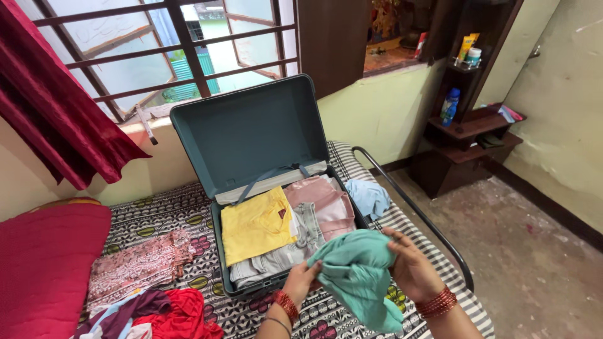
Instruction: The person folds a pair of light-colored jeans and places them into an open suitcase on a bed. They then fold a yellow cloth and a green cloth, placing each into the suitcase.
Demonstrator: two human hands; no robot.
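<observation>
Both hands hold a teal green garment [358,276] bunched up over the near right corner of an open teal suitcase [251,135]. My left hand [303,279] grips its left side, my right hand [411,267] its right side. Red bangles are on both wrists. Inside the suitcase lie a folded yellow top [254,226], a folded pink garment [323,204] and a pale grey one [295,248]. The lid stands upright against the window wall.
The suitcase lies on a bed with a patterned black and white sheet [169,216]. A light blue cloth [369,198] lies right of it, a pink patterned cloth [138,267] and red clothes [179,317] left. A red pillow [44,270], dark metal bed rail [421,216] and corner shelf [465,125] are nearby.
</observation>
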